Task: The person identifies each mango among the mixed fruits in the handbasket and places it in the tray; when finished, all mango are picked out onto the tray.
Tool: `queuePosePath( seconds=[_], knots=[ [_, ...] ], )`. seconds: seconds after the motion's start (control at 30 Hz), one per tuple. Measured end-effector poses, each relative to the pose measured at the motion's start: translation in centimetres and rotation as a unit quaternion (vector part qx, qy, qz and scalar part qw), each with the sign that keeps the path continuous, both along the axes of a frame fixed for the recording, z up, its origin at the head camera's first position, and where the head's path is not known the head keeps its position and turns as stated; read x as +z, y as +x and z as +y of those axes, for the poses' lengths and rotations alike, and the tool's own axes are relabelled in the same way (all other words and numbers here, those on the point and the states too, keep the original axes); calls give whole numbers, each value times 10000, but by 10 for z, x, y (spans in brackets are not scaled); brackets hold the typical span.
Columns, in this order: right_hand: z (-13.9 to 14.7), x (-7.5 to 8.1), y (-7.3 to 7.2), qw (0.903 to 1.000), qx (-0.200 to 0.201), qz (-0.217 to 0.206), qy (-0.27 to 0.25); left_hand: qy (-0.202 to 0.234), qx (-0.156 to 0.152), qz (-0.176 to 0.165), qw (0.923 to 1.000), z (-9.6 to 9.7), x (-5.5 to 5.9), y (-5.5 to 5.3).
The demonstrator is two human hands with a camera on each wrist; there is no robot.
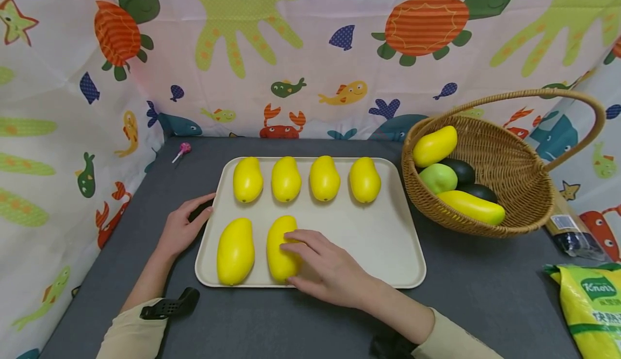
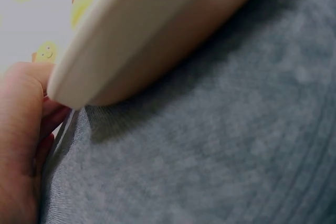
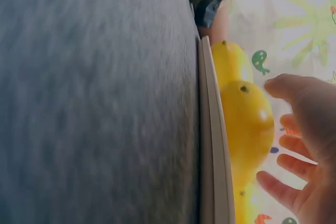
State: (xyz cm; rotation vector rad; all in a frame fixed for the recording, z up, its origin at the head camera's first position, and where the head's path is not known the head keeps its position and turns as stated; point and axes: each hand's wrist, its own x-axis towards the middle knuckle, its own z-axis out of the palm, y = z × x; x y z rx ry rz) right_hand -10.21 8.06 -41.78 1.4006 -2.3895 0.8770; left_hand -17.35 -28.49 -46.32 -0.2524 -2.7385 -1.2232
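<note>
A cream tray carries yellow mangoes: a back row of several, one at its left end, and two nearer the front. Over the front mango on the right hovers my right hand, fingers spread and loosely bent. In the right wrist view a gap shows between that hand and the mango. My left hand rests against the tray's left edge with thumb and forefinger extended. The left wrist view shows this hand at the rim, its other fingers partly hidden.
At the right stands a wicker basket holding a mango, a green fruit, dark oval items and a long yellow item. A yellow Knorr bag and another package lie at the right. A pink lollipop lies back left.
</note>
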Motion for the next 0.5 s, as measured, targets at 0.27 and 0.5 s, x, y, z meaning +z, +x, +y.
queuePosePath(
  seconds=[0.27, 0.5],
  knots=[
    [33, 30, -2, 9976, -429, -412, -361, 118, 182, -120, 9997, 0, -1, -1],
    [86, 73, -12, 9949, -920, -118, -393, 152, 266, -178, 9994, 1, -1, 1]
  ],
)
